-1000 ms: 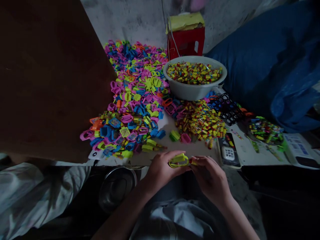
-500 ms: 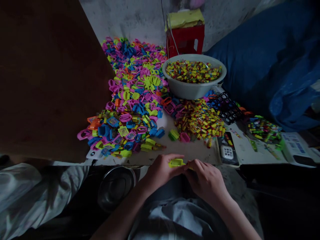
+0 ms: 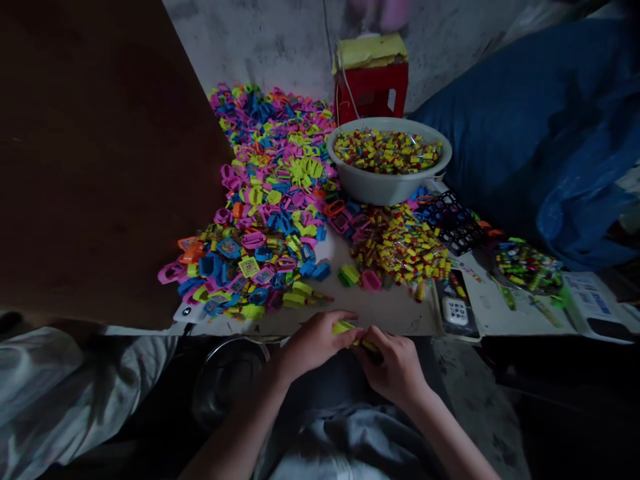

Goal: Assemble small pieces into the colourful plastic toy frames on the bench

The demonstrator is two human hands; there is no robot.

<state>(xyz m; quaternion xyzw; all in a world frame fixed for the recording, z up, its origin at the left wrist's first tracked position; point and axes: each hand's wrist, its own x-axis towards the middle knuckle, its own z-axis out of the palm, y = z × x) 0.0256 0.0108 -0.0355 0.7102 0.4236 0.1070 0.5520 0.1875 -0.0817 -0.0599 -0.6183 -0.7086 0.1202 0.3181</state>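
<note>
Above my lap, just off the table's front edge, my left hand (image 3: 320, 340) is closed round a yellow plastic toy watch (image 3: 343, 327), whose lower part the thumb and fingers hide. My right hand (image 3: 393, 363) meets it from the right, its thumb and index finger pinching a small yellow tube (image 3: 370, 345) against the watch's end. Fingers cover most of that tube. Nearest on the table are several yellow watch pieces with tubes (image 3: 303, 295), a green piece (image 3: 349, 274) and a pink piece (image 3: 371, 280).
A large heap of coloured toy watches (image 3: 280, 180) spreads at left beside a brown board (image 3: 110, 167). Small wrapped yellow-red tubes (image 3: 410, 247) lie before a white basin (image 3: 385, 190) full of more. To the right are a black crate (image 3: 450, 223), an earbud case (image 3: 454, 311) and blue sacking (image 3: 500, 133).
Both hands have moved slightly down and left with the yellow toy watch. My left thumb covers more of it, and my right fingers are bent closer round the tube.
</note>
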